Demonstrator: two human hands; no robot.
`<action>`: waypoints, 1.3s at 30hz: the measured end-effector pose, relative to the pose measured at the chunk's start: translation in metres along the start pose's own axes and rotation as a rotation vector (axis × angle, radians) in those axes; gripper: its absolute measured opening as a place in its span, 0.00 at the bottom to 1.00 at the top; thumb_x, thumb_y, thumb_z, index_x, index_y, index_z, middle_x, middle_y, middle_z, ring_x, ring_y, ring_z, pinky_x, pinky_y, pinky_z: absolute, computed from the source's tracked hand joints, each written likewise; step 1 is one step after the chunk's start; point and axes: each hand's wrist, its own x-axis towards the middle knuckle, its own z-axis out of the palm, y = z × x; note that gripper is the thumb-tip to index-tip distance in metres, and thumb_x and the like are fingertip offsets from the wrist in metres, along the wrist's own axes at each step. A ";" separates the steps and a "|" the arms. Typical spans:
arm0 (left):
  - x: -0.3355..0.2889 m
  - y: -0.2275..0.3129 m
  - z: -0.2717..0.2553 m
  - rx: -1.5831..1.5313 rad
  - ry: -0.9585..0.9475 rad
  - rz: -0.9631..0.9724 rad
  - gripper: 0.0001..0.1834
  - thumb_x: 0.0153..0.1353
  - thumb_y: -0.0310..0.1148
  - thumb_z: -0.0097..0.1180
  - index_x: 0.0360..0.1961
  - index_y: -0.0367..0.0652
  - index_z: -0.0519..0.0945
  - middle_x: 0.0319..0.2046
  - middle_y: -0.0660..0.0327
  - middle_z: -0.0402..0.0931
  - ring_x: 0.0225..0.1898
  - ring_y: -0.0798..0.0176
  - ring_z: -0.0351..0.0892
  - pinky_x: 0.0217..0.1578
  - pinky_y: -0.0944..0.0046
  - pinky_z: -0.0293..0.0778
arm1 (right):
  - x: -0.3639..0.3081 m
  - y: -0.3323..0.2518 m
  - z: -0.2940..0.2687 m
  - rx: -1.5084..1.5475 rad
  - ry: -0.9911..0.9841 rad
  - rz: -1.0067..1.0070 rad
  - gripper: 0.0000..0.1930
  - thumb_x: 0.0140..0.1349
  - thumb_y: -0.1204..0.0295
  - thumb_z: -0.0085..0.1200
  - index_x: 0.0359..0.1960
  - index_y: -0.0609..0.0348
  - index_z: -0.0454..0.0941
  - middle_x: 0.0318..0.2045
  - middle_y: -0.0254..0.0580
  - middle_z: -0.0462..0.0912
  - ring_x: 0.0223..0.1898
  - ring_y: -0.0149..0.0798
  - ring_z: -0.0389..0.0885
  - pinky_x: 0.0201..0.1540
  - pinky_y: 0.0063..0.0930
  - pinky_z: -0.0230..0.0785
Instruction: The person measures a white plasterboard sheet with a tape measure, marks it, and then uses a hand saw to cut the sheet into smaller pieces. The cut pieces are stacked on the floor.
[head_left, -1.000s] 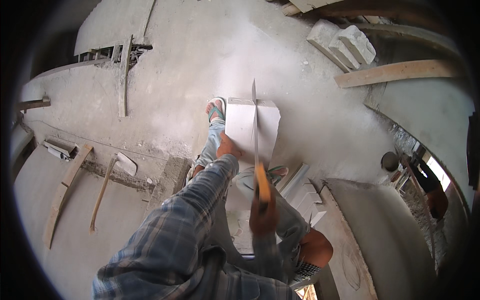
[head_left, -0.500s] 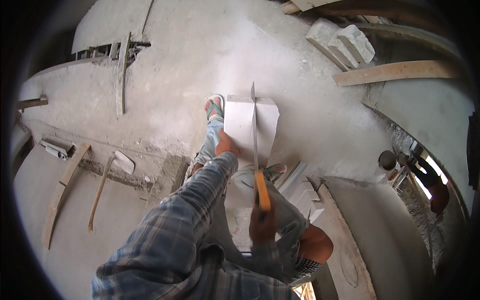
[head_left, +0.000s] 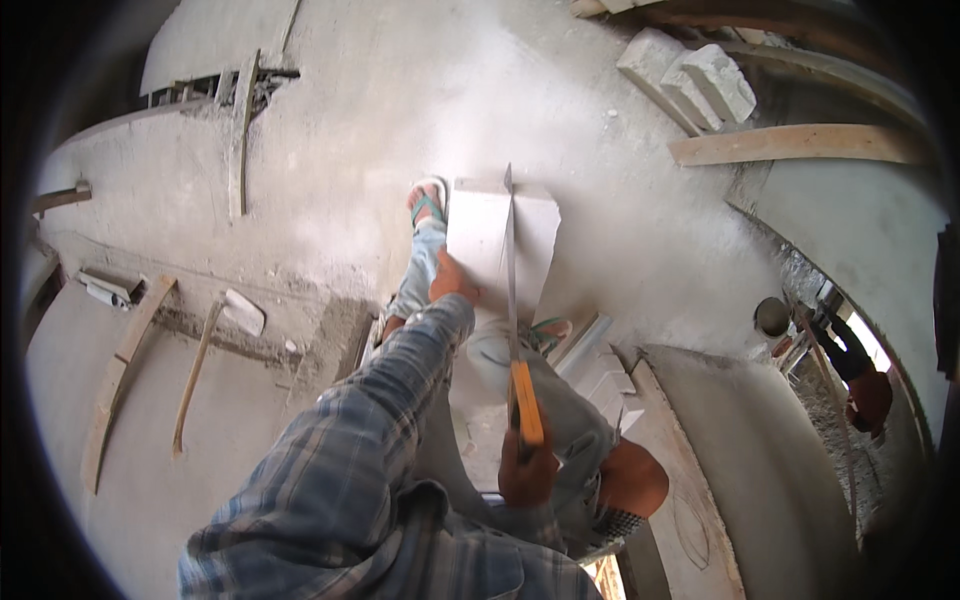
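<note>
A pale, lightweight-looking building block (head_left: 478,235) stands between my legs, its right side uneven. My left hand (head_left: 453,277) grips the block's near left edge, with the thumb pointing away from me along it. A handsaw (head_left: 513,270) lies lengthwise across the block's top face, its tip just past the far edge. My right hand (head_left: 527,470) is wrapped round the saw's orange-and-black handle, close to my body. How deep the blade sits in the block I cannot tell.
White dust coats the concrete floor (head_left: 350,150). Pale blocks (head_left: 690,85) and a plank (head_left: 800,145) lie at the far right. A wooden-handled tool (head_left: 198,375) and a plank (head_left: 125,375) are on the left. Another person (head_left: 865,390) is at the far right edge.
The saw has slid back toward me across the block, and my right hand has come nearer with it. My left hand keeps its place on the block. The view has shifted slightly.
</note>
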 end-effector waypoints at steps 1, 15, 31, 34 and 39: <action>-0.007 0.000 0.000 0.019 -0.011 -0.028 0.62 0.41 0.41 0.78 0.69 0.44 0.46 0.57 0.44 0.72 0.53 0.43 0.79 0.54 0.52 0.75 | -0.005 -0.002 -0.006 0.001 -0.017 0.015 0.25 0.67 0.72 0.53 0.63 0.68 0.66 0.55 0.62 0.78 0.58 0.52 0.79 0.58 0.39 0.72; -0.014 -0.005 0.003 -0.028 -0.024 -0.039 0.62 0.41 0.39 0.78 0.69 0.44 0.45 0.59 0.46 0.71 0.57 0.43 0.76 0.54 0.51 0.75 | -0.004 -0.012 -0.013 -0.021 -0.023 0.069 0.25 0.67 0.67 0.53 0.62 0.67 0.66 0.51 0.64 0.79 0.52 0.56 0.82 0.51 0.43 0.75; -0.015 0.004 0.000 -0.037 0.031 -0.033 0.63 0.41 0.38 0.78 0.71 0.44 0.44 0.60 0.46 0.70 0.57 0.43 0.76 0.56 0.51 0.73 | -0.006 -0.002 0.000 -0.042 -0.002 0.011 0.24 0.66 0.71 0.53 0.62 0.67 0.67 0.48 0.64 0.81 0.47 0.57 0.84 0.48 0.43 0.76; -0.022 0.016 -0.004 -0.048 0.009 0.006 0.62 0.41 0.38 0.78 0.70 0.44 0.45 0.60 0.45 0.69 0.57 0.43 0.76 0.56 0.50 0.73 | 0.121 0.023 0.053 -0.149 0.050 -0.039 0.24 0.68 0.64 0.51 0.59 0.68 0.68 0.43 0.64 0.81 0.40 0.63 0.82 0.41 0.49 0.74; -0.011 0.006 0.000 -0.029 -0.018 -0.004 0.64 0.40 0.38 0.79 0.71 0.44 0.44 0.60 0.44 0.70 0.57 0.42 0.76 0.56 0.50 0.73 | 0.151 0.015 0.054 -0.195 0.000 -0.046 0.24 0.68 0.63 0.52 0.59 0.69 0.68 0.44 0.63 0.81 0.45 0.65 0.80 0.47 0.49 0.73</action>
